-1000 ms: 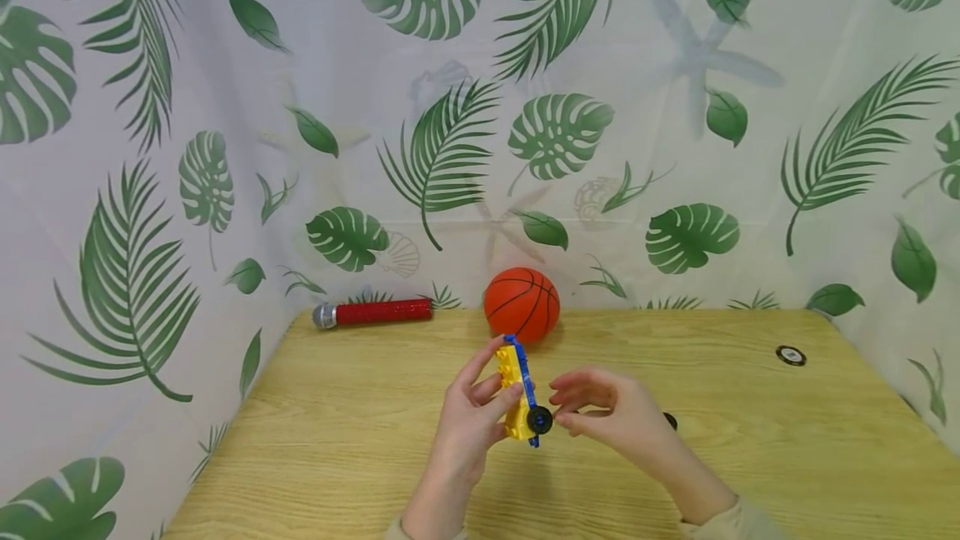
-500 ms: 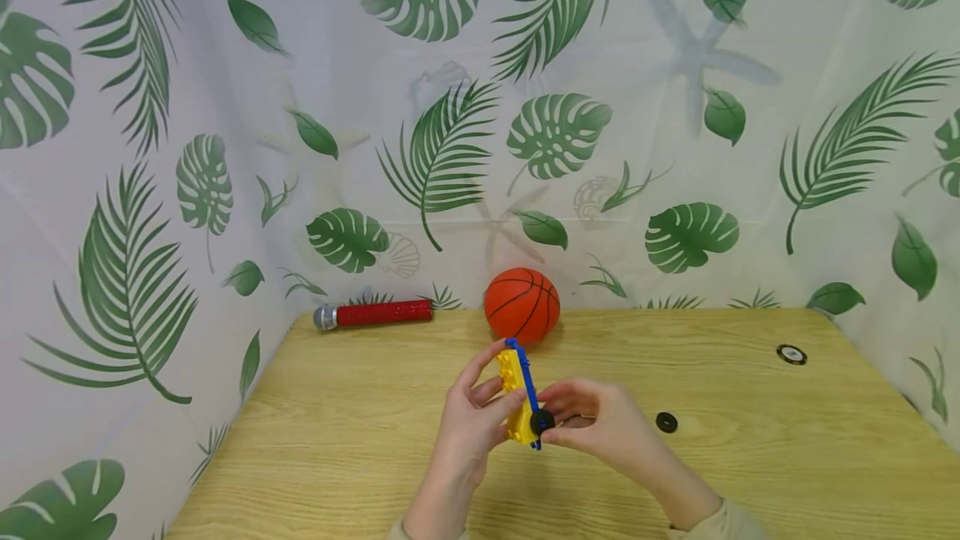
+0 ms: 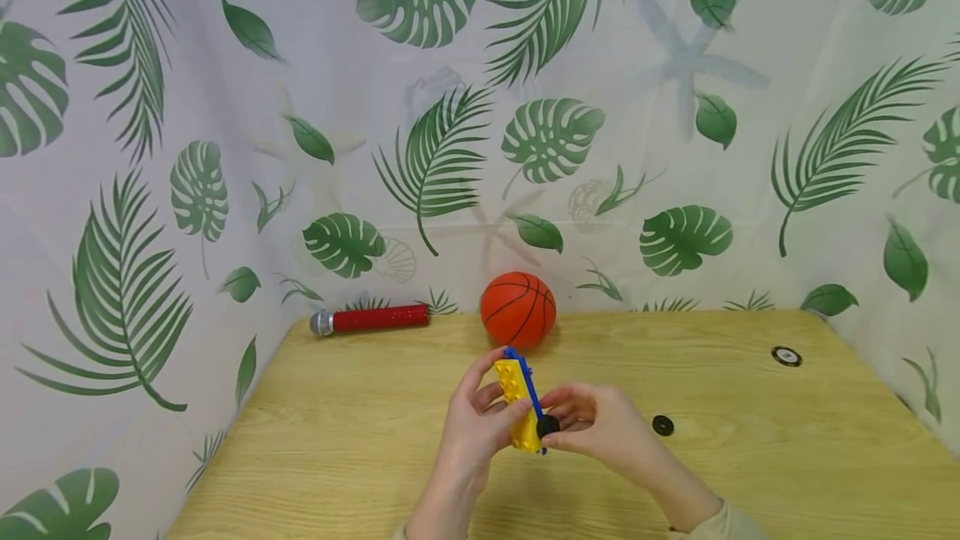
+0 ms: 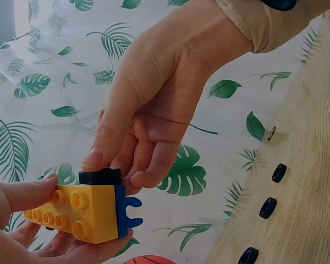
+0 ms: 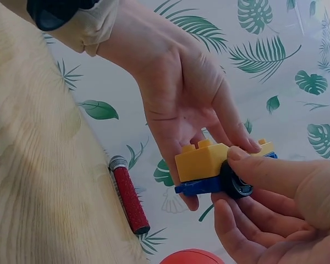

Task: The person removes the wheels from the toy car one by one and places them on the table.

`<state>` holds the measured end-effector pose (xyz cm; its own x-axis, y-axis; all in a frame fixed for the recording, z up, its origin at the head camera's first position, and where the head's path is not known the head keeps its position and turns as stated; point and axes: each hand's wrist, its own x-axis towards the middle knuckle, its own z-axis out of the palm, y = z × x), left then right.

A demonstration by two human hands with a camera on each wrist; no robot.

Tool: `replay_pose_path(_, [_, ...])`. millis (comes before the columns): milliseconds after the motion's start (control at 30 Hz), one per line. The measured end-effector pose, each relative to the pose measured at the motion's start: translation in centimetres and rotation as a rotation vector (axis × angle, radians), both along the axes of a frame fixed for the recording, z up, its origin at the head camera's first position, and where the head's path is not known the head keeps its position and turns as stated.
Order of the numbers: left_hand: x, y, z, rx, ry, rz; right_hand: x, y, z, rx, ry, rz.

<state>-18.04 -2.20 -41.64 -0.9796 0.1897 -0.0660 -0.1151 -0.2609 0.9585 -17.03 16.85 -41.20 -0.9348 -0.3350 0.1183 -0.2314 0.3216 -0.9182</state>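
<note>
In the head view my left hand grips a toy building-block car, a yellow studded block on a blue base, tilted above the table. My right hand pinches a black toy wheel at the near end of the blue base. The left wrist view shows the right thumb on top of the wheel, which lies against the block's side by a blue hook-shaped end. In the right wrist view the wheel sits beside the blue base, partly covered by the right thumb.
An orange toy basketball stands behind the hands. At the back left lies a red microphone. Right of the right hand lies a loose black wheel, and farther off a black-and-white disc. More wheels show in the left wrist view.
My right hand has moved left to the toy car and now pinches the wheel there. The car has shifted slightly down and turned so its studs show more.
</note>
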Motion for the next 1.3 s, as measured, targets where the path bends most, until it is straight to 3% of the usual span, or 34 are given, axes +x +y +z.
replay_pose_path(967, [0.22, 0.24, -0.45, -0.089, -0.003, -0.04, -0.17, 0.38, -0.17, 0.037, -0.028, 0.031])
replay_pose_path(1300, [0.14, 0.1, -0.75, -0.078, 0.021, -0.08, -0.29, 0.44, -0.01, 0.118, -0.01, 0.018])
